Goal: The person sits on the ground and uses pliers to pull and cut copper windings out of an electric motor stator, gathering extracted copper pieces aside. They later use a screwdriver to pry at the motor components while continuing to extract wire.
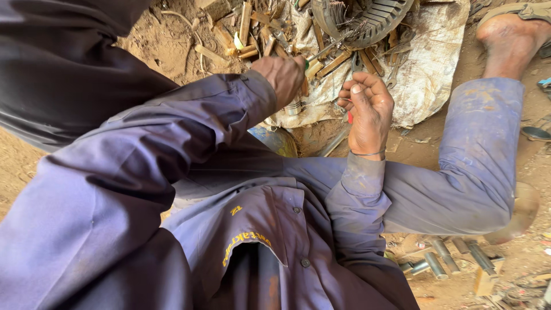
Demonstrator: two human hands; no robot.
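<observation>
- Nearest, low in the frame, purple sleeves and a bent knee crowded the view; metal tubes (442, 261) lay at lower right.
- Mid-frame, the right hand (370, 112) curled around a small red piece (349, 117), mostly hidden, so a slip looked possible.
- Further up, the left hand (285, 77) clenched a green-handled tool (321, 53) aimed at the round metal part (361, 20) on the white sack (430, 69); it could skid toward the fingers.

Left grip (285, 77) clenched, right grip (370, 109) curled.
</observation>
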